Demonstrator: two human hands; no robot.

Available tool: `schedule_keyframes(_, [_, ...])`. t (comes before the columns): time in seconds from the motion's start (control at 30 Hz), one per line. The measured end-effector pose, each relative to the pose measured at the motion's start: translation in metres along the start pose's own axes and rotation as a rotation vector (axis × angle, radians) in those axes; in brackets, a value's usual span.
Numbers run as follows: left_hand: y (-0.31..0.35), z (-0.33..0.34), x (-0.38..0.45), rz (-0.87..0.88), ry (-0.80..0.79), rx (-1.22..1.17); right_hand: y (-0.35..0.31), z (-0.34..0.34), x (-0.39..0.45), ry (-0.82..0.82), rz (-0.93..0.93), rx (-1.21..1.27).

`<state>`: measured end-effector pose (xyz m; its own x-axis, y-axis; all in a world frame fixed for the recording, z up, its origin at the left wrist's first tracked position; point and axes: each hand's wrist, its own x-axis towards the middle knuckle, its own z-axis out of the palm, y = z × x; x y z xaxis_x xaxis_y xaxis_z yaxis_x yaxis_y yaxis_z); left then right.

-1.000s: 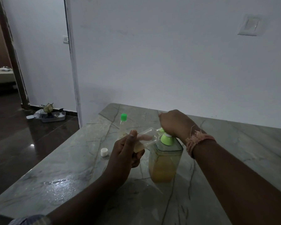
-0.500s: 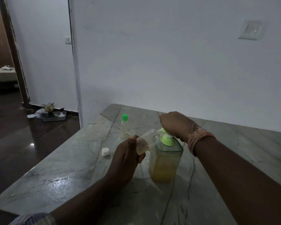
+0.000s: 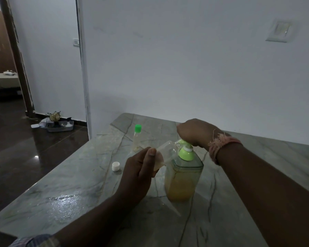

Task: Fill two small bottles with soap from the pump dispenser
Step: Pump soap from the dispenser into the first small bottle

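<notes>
Left hand (image 3: 139, 173) grips a tilted small clear bottle (image 3: 165, 151), its mouth at the pump dispenser (image 3: 183, 175) spout. Right hand (image 3: 194, 132) presses the pump head, fingers curled over it. At ten o'clock on the counter (image 3: 70, 193) stands a green-capped bottle (image 3: 137, 138).

Wall switch plate (image 3: 278, 31) — floor tray (image 3: 60, 126) (cluttered) by doorway

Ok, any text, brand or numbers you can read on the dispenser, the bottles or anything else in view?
None readable.
Pump dispenser: clear body, no label showing.
Small bottle held in the left hand: plain, no print.
Green-capped bottle: no print visible.
White cap: blank.
Wall plate: no lettering to make out in this dim light.
</notes>
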<state>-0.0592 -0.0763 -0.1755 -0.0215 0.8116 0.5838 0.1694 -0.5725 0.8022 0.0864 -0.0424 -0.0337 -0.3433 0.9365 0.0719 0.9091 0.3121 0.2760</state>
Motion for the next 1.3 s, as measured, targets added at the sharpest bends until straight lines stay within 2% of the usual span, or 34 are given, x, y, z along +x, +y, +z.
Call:
schedule_keyframes(0.2, [-0.001,0.0,0.001,-0.005,0.0,-0.008,-0.002,0.014,0.001,0.034,0.084,0.014])
schedule_keyframes(0.43, [-0.003,0.0,-0.001,0.002,-0.008,-0.005,-0.01,-0.002,-0.006,-0.005,0.07,0.048])
schedule_keyframes(0.57, [-0.003,0.0,0.0,-0.006,-0.003,0.009,-0.005,0.009,-0.006,0.088,0.098,-0.009])
schedule_keyframes(0.9, [0.0,0.001,-0.002,-0.007,-0.004,-0.023,-0.004,-0.001,-0.01,-0.021,0.003,-0.008])
schedule_keyframes(1.03, [-0.003,0.001,-0.001,-0.015,0.004,-0.032,0.0,0.015,-0.001,0.066,0.066,0.024])
schedule_keyframes(1.13, [-0.003,0.001,-0.002,-0.001,0.014,-0.041,-0.002,0.018,-0.001,0.02,0.111,0.065])
schedule_keyframes(1.3, [0.001,-0.001,0.0,-0.014,0.015,-0.033,-0.003,0.003,0.0,-0.067,0.067,0.136])
